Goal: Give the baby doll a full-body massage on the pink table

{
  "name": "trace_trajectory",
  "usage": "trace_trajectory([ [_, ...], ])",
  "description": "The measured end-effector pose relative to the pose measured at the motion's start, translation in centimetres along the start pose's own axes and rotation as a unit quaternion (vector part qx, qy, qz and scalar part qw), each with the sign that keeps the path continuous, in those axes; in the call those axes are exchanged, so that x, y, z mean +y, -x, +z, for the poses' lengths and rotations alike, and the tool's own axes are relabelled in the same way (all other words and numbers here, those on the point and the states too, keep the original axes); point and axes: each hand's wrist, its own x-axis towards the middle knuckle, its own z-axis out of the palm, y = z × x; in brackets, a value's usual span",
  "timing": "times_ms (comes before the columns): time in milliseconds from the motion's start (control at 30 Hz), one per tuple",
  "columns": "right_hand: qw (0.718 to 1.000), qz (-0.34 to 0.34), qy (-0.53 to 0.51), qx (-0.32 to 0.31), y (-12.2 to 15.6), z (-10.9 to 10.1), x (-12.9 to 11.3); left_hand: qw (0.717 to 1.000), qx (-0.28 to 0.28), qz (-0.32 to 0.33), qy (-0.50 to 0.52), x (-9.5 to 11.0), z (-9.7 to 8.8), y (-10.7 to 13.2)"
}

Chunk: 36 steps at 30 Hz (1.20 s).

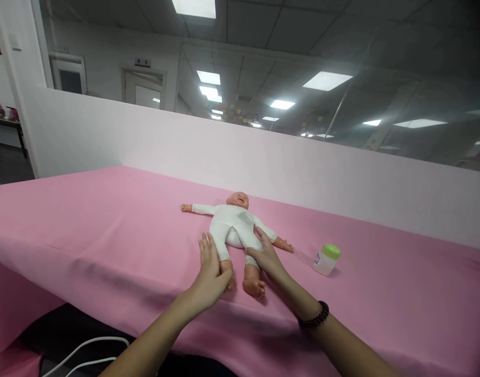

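Observation:
A baby doll [235, 222] in a white suit lies on its back on the pink cloth [106, 225], arms spread, feet toward me. My left hand [209, 272] lies flat along the doll's left-side leg, thumb against the foot, fingers stretched out. My right hand [265, 254] rests on the other leg by the hip, fingers extended and touching the suit. A dark bead bracelet [313, 317] circles my right wrist. Neither hand is closed round anything.
A small bottle with a green cap [326, 258] stands on the cloth right of the doll. A low white partition [302, 167] with glass above runs behind the table. White cables [86, 351] hang below the table's near edge.

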Motion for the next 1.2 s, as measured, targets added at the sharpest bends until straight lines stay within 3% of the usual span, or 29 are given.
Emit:
trace_trajectory([
  [100,1.000,-0.003,0.021,0.000,-0.3,0.1,0.2,0.990,-0.100,0.080,-0.055,0.5,-1.6,-0.4],
  [167,0.998,0.000,0.054,-0.034,0.0,0.5,0.1,0.977,-0.172,0.110,-0.066,1.4,-2.4,-0.9],
  [233,0.994,0.015,0.077,-0.081,0.5,1.0,0.0,0.969,-0.200,0.116,-0.090,2.7,-3.0,-1.8],
  [333,0.990,0.039,0.085,-0.109,0.1,1.1,-0.4,0.955,-0.223,0.084,-0.179,4.9,-3.4,-4.2],
  [400,0.992,0.046,0.079,-0.085,-1.1,0.7,-0.7,0.943,-0.217,0.072,-0.243,6.3,-3.0,-7.1],
  [500,0.998,0.052,0.039,-0.010,-4.8,0.0,-1.1,0.943,-0.146,0.111,-0.278,7.4,-1.2,-13.4],
  [600,0.991,0.106,-0.030,0.080,-9.2,-0.2,-0.8,0.965,-0.021,0.120,-0.233,6.6,1.4,-20.1],
  [700,0.972,0.160,-0.105,0.137,-12.9,-0.3,0.3,0.981,0.047,0.096,-0.162,4.4,2.8,-25.1],
  [900,0.937,0.229,-0.179,0.195,-18.5,-0.1,2.3,0.992,0.098,0.029,-0.078,0.4,1.3,-31.5],
  [1033,0.916,0.288,-0.215,0.177,-23.1,0.9,3.5,0.995,0.087,-0.020,-0.040,-0.6,1.4,-35.3],
  [1133,0.900,0.299,-0.306,0.086,-25.9,2.6,5.0,0.999,0.006,-0.043,-0.011,-1.0,2.7,-37.3],
  [1200,0.888,0.262,-0.377,0.027,-26.8,3.9,6.3,0.998,-0.054,-0.025,0.007,-1.5,3.5,-38.0],
])
